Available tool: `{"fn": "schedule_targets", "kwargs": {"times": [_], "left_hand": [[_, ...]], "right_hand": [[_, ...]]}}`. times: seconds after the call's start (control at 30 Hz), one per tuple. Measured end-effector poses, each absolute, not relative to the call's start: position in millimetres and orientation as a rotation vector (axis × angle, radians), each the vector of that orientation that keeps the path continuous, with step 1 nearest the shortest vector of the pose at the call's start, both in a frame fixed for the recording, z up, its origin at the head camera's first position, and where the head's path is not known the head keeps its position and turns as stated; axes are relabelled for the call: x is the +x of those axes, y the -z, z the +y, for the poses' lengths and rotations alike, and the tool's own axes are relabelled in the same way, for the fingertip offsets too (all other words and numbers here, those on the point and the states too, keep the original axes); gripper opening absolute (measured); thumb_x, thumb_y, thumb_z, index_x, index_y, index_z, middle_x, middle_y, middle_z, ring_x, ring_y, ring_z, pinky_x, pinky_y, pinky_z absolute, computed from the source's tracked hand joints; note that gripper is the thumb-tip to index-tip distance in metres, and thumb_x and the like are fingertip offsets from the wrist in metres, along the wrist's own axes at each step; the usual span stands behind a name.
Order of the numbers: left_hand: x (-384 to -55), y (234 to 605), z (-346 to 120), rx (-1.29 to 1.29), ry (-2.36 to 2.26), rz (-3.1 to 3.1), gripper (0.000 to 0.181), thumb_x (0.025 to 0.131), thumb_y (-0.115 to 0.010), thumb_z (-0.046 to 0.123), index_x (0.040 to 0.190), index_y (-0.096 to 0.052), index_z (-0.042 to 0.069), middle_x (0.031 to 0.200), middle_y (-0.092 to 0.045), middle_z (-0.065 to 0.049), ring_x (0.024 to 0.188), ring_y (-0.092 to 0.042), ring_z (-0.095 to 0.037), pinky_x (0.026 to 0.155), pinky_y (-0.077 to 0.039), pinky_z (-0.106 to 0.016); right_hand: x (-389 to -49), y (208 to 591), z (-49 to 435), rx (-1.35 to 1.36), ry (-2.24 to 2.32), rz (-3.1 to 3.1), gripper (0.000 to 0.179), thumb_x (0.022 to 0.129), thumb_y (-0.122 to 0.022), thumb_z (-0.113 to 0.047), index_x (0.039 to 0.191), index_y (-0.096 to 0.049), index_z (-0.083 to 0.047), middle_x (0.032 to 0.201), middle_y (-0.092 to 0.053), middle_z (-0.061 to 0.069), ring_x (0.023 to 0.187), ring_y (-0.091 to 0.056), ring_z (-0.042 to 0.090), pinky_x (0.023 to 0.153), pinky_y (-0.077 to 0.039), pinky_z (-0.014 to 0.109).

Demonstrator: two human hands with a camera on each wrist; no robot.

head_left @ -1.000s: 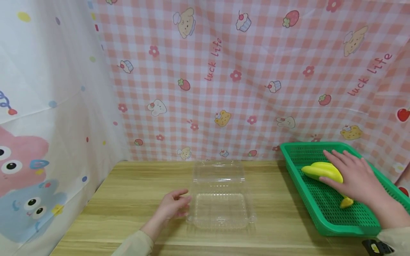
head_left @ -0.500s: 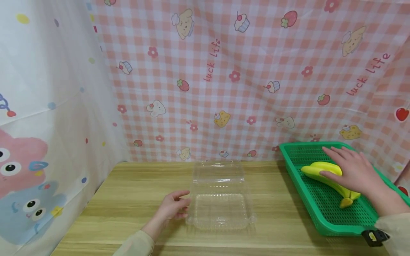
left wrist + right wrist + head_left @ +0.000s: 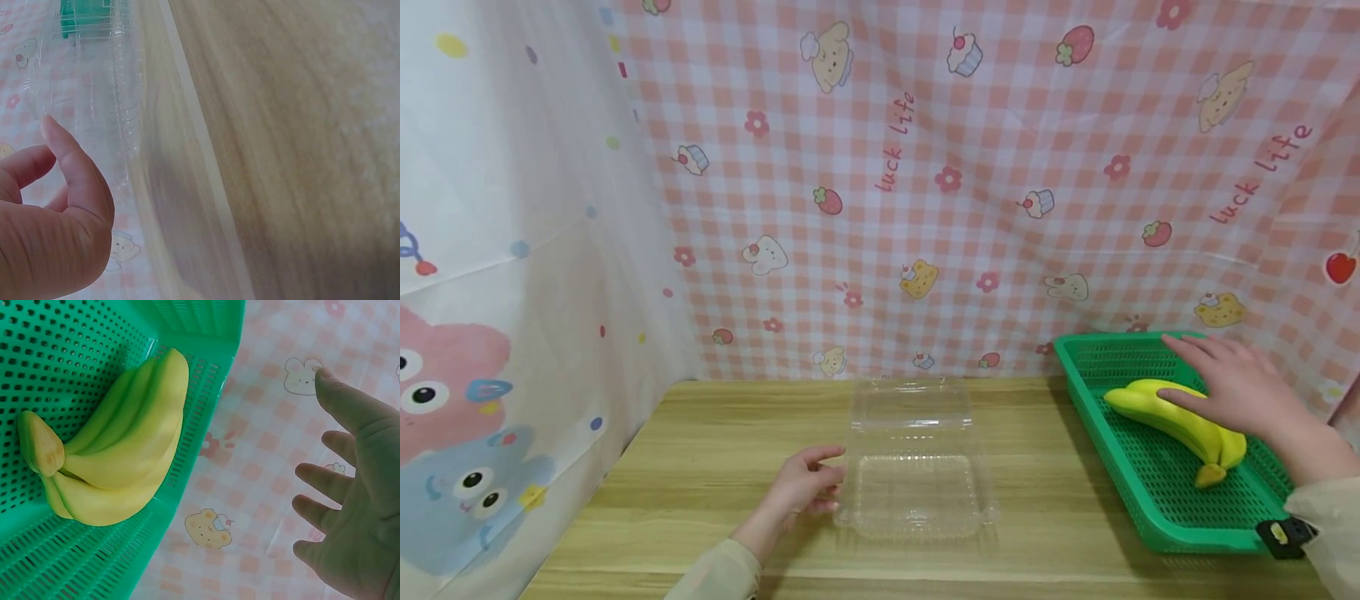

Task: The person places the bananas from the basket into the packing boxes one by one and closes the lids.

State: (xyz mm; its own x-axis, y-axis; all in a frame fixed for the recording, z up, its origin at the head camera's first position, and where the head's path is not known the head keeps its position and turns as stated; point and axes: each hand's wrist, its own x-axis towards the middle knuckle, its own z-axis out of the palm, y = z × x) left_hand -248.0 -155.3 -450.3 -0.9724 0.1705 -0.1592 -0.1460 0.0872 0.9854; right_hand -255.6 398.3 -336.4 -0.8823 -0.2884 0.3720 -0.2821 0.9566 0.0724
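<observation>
A bunch of yellow bananas (image 3: 1183, 425), greenish in places, lies in the green basket (image 3: 1093, 454) at the right. Above its far end hovers my right hand (image 3: 1247, 392), fingers spread and holding nothing. In the right wrist view that hand (image 3: 356, 487) shows apart from the bananas (image 3: 125, 450), palm facing them. A clear plastic clamshell box (image 3: 917, 500) stands on the table with its lid (image 3: 912, 404) raised toward the back. My left hand (image 3: 808, 483) is at the box's left side, fingers loosely bent, fingertips right at its wall; nothing is gripped.
The wooden table (image 3: 700, 492) ends at a pink checked cloth (image 3: 880, 208) hanging behind it. A white printed curtain (image 3: 550, 333) hangs on the left. A black strap device (image 3: 1285, 537) sits at the right wrist, overlapping the basket's near corner.
My right hand has risen slightly and drawn to the right, uncovering more of the bananas, including their lower part near the stem. The left hand and the box stay put.
</observation>
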Motion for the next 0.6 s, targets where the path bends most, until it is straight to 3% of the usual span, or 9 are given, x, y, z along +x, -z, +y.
{"fn": "schedule_targets", "kwargs": {"times": [0.37,0.6], "left_hand": [[-249,450,-155,0.015,-1.966,2.138,0.051,0.091,-0.063,0.001,0.139,-0.048,-0.008,0.089,-0.055,-0.007,0.066,-0.058,-0.011,0.054,-0.056,-0.020],[-249,450,-155,0.009,-1.976,2.137,0.051,0.090,-0.063,0.000,0.138,-0.048,-0.009,0.088,-0.056,-0.007,0.065,-0.058,-0.011,0.054,-0.056,-0.020]], "right_hand": [[-269,332,400,0.390,-0.025,-2.827,0.080,0.087,-0.072,-0.047,0.142,-0.044,0.005,0.135,-0.045,0.037,0.120,-0.038,0.059,0.097,-0.029,0.074],[-282,336,401,0.370,-0.099,-2.908,0.080,0.090,-0.069,-0.047,0.144,-0.040,0.006,0.137,-0.041,0.039,0.123,-0.033,0.061,0.100,-0.021,0.079]]}}
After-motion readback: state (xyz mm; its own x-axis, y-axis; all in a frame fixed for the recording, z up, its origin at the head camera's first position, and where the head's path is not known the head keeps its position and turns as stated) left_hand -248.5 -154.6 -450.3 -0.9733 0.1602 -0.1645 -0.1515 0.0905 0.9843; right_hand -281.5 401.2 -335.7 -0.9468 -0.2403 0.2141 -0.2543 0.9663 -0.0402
